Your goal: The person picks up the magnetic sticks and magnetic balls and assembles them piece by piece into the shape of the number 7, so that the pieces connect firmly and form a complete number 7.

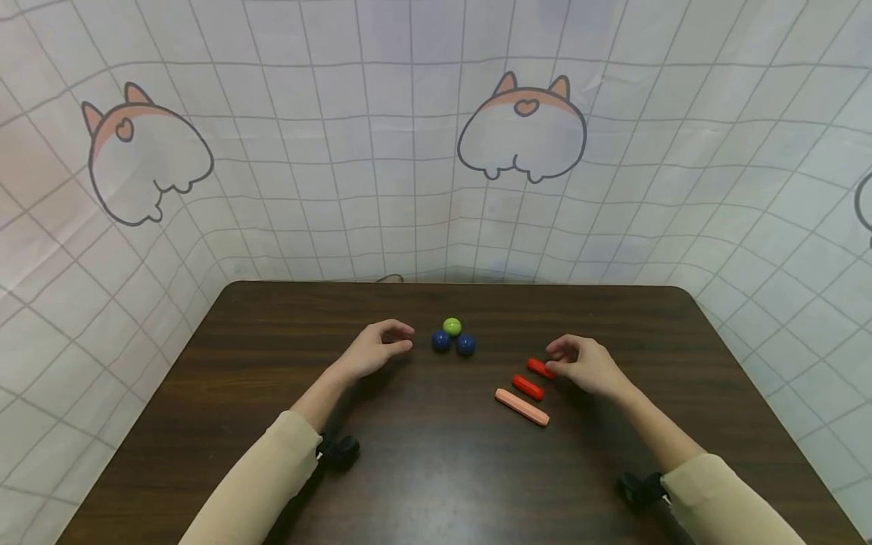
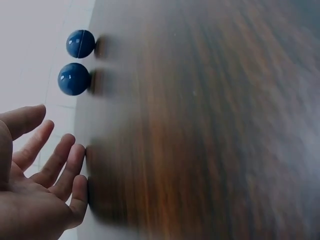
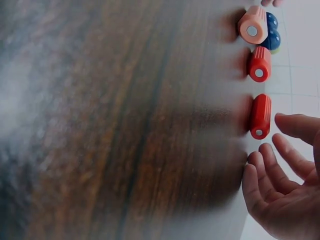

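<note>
Left hand (image 1: 371, 351), grip spread, near a blue ball (image 1: 441, 341); right hand (image 1: 587, 366), grip also spread, just beside the far red rod (image 1: 539, 367)!

I observe a screened tabletop station, room type indeterminable: gridded, cartoon-printed sheet (image 1: 381, 151) across upper frame, dark wood-grain table (image 1: 422, 454) below.

Dark wood-grain table (image 1: 422, 454) bearing a green ball (image 1: 453, 327), two blue balls (image 1: 440, 341), two red rods (image 1: 527, 387), longer peach rod (image 1: 521, 407)
</note>
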`<action>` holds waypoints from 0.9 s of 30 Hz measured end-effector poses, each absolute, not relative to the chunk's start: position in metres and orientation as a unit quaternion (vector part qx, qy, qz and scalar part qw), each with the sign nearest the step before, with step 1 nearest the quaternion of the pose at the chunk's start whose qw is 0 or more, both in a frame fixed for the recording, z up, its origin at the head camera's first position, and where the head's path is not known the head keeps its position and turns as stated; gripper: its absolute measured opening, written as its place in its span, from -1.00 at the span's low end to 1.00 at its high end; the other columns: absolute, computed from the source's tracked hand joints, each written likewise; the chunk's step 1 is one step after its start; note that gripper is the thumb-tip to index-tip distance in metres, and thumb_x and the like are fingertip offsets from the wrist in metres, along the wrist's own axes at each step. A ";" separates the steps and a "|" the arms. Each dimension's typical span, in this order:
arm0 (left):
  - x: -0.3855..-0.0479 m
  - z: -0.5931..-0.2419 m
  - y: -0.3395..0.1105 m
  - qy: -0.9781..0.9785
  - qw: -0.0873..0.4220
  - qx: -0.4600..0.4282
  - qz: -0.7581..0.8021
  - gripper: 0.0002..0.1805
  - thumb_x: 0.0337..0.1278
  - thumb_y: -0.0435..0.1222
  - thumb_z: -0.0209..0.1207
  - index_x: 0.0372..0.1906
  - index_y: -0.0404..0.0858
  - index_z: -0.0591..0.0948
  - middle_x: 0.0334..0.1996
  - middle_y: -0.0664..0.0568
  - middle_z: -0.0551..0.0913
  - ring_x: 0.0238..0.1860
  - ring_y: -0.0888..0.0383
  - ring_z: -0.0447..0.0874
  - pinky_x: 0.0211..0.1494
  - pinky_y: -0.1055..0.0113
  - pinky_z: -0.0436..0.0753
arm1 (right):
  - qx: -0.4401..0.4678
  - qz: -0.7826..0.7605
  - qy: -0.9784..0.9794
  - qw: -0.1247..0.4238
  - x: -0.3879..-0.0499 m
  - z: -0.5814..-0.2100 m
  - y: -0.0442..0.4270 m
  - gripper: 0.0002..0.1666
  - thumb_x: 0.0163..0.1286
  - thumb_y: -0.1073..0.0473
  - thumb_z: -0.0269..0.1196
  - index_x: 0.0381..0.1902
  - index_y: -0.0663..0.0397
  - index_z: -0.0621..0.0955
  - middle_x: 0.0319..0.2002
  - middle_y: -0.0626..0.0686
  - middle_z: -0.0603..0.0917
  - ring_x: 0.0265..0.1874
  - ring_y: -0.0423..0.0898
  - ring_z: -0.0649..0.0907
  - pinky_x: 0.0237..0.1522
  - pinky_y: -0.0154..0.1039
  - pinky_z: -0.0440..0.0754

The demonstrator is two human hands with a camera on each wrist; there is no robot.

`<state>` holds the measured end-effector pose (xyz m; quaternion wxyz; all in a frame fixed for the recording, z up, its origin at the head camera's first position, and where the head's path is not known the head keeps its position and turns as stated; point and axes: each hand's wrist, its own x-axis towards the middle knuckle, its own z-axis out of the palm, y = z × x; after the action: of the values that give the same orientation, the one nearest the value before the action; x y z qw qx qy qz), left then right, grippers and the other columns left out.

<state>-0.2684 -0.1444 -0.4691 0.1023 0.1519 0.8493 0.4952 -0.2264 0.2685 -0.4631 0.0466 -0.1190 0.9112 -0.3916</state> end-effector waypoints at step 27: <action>-0.280 -0.475 -0.105 0.851 0.090 0.117 0.504 -0.66 0.30 -0.18 0.39 0.10 -0.19 0.69 0.06 0.03 0.69 0.02 0.03 0.58 0.04 0.11 0.56 | -0.129 -0.388 0.909 0.081 -0.229 -0.464 0.265 -0.63 0.39 0.14 0.41 0.05 0.24 0.66 -0.15 0.08 0.67 -0.21 -0.01 0.61 -0.18 -0.09 0.54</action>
<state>-0.2799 -0.1053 -0.4747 0.0896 0.1172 0.8509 0.5043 -0.2292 0.2651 -0.4643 0.0810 -0.1288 0.9092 -0.3876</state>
